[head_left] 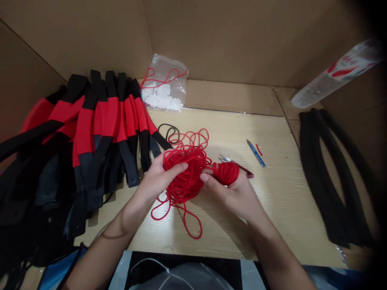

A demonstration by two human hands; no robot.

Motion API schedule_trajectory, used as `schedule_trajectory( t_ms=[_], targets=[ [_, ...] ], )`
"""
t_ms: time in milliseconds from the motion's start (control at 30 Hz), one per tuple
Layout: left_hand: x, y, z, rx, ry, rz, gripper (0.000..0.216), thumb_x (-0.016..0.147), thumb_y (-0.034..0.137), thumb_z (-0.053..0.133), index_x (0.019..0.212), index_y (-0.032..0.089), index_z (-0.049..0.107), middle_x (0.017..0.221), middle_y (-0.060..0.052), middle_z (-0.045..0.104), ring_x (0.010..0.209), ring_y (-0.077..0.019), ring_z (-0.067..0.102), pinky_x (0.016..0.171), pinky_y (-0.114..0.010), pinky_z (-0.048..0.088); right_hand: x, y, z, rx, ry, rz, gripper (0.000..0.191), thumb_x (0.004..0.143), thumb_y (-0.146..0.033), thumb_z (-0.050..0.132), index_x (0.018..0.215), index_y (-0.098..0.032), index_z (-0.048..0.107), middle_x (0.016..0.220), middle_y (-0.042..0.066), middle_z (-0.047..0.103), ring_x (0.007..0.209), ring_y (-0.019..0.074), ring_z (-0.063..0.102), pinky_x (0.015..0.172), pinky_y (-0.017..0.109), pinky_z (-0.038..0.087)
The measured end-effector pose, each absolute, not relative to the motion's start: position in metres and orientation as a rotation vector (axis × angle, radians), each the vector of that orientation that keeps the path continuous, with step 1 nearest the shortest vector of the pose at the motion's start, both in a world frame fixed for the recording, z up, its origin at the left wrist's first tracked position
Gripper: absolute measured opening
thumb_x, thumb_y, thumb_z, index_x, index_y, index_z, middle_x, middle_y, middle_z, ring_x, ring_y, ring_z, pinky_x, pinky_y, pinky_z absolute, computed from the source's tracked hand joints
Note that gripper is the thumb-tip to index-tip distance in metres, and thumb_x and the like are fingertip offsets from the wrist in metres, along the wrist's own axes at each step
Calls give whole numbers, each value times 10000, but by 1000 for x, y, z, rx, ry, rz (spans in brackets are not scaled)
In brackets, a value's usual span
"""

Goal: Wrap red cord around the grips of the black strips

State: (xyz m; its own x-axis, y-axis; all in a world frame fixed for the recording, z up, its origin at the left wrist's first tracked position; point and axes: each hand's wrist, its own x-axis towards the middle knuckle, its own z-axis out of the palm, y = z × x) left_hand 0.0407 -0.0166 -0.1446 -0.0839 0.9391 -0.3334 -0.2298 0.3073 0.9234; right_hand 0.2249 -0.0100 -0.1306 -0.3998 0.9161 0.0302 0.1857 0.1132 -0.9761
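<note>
A loose tangle of red cord [187, 177] is gripped in my left hand [163, 173], the thumb pressed on its top. Loops of it hang toward the table's front edge and spread out behind. My right hand [229, 189] is closed, with red cord wound in a tight bundle [226, 173] round its fingers. Its thumb and fingertip pinch cord at the tangle's right side. Just behind the right hand lie small thread snips [243, 169], partly hidden by the wound cord. A black cord loop [169, 133] rests beyond the tangle.
Black-and-red curved strips [109, 117] are piled at the left. A clear bag [165, 84] of white pieces stands at the back. A blue blade-like tool [256, 154] lies right of centre. Black strips [323, 173] and a plastic bottle [335, 76] are at the right, by cardboard walls [242, 40].
</note>
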Motion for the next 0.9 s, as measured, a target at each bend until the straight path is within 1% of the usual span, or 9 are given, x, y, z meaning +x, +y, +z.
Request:
schedule_trajectory(
  t_ms=[67, 133, 267, 367, 467, 600, 700, 800, 900],
  targets=[
    [40, -17, -145, 787, 1236, 1118, 373, 627, 199, 797, 965, 161, 645, 927, -34, 742, 862, -201, 688, 827, -313, 521, 223, -11, -133, -1068, -1732, 1315, 232, 914, -270, 584, 717, -173, 659, 697, 11, 689, 650, 133, 615, 638, 238, 497],
    [38, -18, -145, 827, 1202, 1091, 456, 568, 123, 795, 991, 166, 629, 926, -26, 737, 868, -203, 689, 831, -312, 521, 221, -11, -134, -1048, -1755, 1304, 221, 929, -269, 563, 754, -177, 661, 739, 16, 702, 695, 142, 635, 684, 249, 505],
    [38, -18, -144, 851, 1153, 1067, 535, 531, 38, 719, 1036, 171, 602, 982, -35, 733, 949, -227, 692, 861, -315, 518, 221, -11, -131, -1093, -1696, 1246, 198, 926, -270, 564, 772, -184, 654, 737, 19, 707, 686, 148, 642, 666, 248, 510],
    [39, -18, -142, 854, 1139, 1066, 542, 520, 30, 696, 1033, 172, 593, 969, -32, 732, 958, -229, 693, 842, -296, 523, 221, -12, -129, -1108, -1704, 1196, 209, 930, -260, 559, 759, -187, 651, 739, 21, 713, 690, 148, 648, 666, 246, 504],
    [39, -19, -142, 845, 1148, 1064, 530, 540, 48, 712, 1039, 174, 589, 959, -28, 733, 949, -220, 695, 827, -286, 527, 221, -12, -131, -1101, -1748, 1161, 220, 937, -258, 552, 750, -191, 647, 718, 16, 703, 669, 150, 639, 652, 255, 490],
    [39, -21, -146, 832, 1160, 1061, 527, 585, 87, 762, 1074, 183, 591, 1027, -35, 732, 994, -211, 681, 872, -292, 519, 222, -11, -137, -1110, -1922, 1029, 234, 953, -276, 531, 762, -197, 641, 724, 30, 702, 696, 174, 645, 677, 288, 473],
    [40, -21, -148, 748, 1193, 1075, 554, 591, 102, 775, 1107, 185, 590, 1086, -40, 721, 1004, -205, 670, 895, -301, 510, 223, -10, -140, -1068, -2051, 976, 205, 958, -262, 521, 808, -195, 643, 761, 38, 714, 685, 168, 641, 667, 285, 459],
    [41, -20, -144, 628, 1206, 1083, 557, 584, 90, 760, 1110, 186, 602, 1067, -30, 722, 995, -204, 671, 856, -282, 518, 222, -10, -139, -1008, -2090, 1001, 204, 960, -249, 521, 802, -192, 637, 766, 33, 715, 665, 154, 630, 655, 270, 449],
    [43, -18, -138, 521, 1177, 1064, 531, 583, 72, 744, 1088, 174, 613, 989, -24, 729, 927, -198, 691, 768, -253, 535, 221, -12, -140, -992, -2103, 1042, 205, 966, -242, 513, 829, -174, 650, 772, 39, 719, 674, 154, 637, 644, 261, 443]
  ],
)
